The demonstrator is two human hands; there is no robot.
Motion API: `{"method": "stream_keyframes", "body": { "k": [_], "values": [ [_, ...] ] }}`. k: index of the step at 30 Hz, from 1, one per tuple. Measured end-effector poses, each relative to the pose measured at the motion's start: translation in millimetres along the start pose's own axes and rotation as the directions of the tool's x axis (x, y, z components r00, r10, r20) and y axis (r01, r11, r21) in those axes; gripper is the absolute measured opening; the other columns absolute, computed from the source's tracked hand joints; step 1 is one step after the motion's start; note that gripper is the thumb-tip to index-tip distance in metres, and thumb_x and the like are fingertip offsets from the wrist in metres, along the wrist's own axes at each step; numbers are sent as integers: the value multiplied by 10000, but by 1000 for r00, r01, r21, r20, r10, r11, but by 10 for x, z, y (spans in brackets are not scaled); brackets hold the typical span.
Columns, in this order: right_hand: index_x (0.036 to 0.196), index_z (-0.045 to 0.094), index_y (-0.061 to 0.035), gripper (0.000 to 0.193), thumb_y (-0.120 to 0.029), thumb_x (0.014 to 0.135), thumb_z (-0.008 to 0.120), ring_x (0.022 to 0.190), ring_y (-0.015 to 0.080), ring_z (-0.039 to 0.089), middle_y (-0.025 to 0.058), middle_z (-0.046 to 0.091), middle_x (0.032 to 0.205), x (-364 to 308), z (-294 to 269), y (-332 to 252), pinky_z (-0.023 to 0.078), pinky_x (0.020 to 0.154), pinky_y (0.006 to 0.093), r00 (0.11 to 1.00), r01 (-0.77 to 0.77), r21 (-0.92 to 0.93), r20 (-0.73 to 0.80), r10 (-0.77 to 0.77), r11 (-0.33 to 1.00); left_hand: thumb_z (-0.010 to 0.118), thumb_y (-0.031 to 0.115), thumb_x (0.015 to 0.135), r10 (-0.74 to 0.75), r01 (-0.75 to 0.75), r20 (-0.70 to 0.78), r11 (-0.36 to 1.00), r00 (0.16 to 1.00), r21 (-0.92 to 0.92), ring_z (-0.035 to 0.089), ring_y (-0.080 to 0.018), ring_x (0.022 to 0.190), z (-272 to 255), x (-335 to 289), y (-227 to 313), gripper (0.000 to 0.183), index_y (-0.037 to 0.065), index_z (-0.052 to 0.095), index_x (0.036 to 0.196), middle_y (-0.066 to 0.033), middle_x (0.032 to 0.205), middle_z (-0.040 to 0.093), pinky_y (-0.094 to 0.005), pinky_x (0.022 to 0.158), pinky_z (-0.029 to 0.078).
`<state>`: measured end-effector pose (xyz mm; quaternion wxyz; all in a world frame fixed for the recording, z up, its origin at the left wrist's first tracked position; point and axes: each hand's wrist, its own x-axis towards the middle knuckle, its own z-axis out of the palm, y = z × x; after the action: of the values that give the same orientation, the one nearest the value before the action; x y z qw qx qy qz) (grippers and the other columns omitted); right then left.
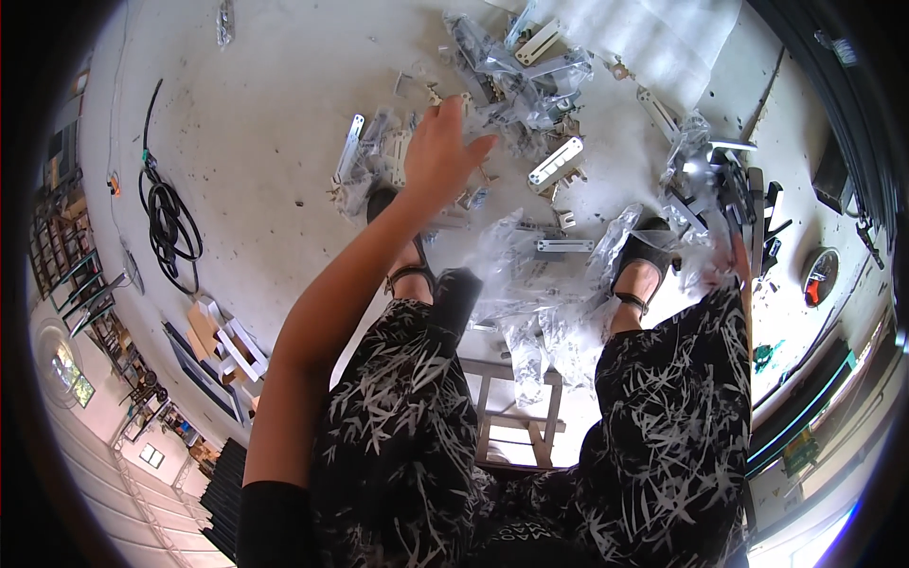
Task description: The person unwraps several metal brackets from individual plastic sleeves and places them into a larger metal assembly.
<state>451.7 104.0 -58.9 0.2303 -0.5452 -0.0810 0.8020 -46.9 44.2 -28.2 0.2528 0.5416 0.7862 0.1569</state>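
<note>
My left hand [443, 161] reaches over the floor, palm down. Its thumb stands apart from the fingers, and I see nothing gripped. Small brassy metal parts show by the fingertips, partly hidden by them. Close to its right lies a heap of metal hardware in clear plastic bags [516, 80]. A slotted silver metal plate [556, 164] with small brackets lies further right. Left of the hand is another slotted plate [349, 147], beside crumpled plastic. Next to my right knee, a smeared reddish patch among plastic may be my right hand [724, 270]; its fingers cannot be made out.
Clear plastic bags [530, 331] lie between my feet, near a wooden frame [554, 417]. A dark block-like shape [459, 298] is by my left knee. Black coiled cable [170, 222] lies at left. Dark metal pieces [724, 185] are piled beyond my right foot.
</note>
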Motion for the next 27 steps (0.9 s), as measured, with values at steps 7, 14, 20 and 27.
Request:
{"method": "stream_keyframes", "body": {
  "k": [7,14,20,27],
  "values": [
    [1082,589,-9,234,-139,907,504,593,34,403,-44,455,707,-303,2079,49,310,509,167,955,182,-538,-101,-278,823,595,132,799,66,-66,7,998,998,20,569,-331,851,-9,64,-154,118,59,597,891,-125,898,580,-420,711,455],
    [964,627,-18,129,-49,845,586,535,8,368,-63,457,627,-466,2523,98,277,476,171,890,385,-718,124,-438,579,538,136,858,426,-445,-251,895,869,-21,567,-280,775,-666,-218,493,123,21,582,870,-133,866,585,-363,687,455],
    [1076,584,-47,419,-170,717,762,495,112,546,18,562,602,-565,2994,276,443,448,271,666,697,-717,642,-378,11,541,130,897,276,-160,178,860,944,-485,499,-127,654,-985,-435,819,151,-14,583,919,-70,748,540,-255,597,407],
    [808,599,-13,166,-119,746,710,588,238,575,112,559,642,-429,3132,310,444,531,344,533,785,-616,723,-440,-62,567,156,883,286,-22,446,860,848,-509,533,-150,679,-874,-436,732,154,3,561,904,-84,759,549,-291,620,433]
  ]
}}
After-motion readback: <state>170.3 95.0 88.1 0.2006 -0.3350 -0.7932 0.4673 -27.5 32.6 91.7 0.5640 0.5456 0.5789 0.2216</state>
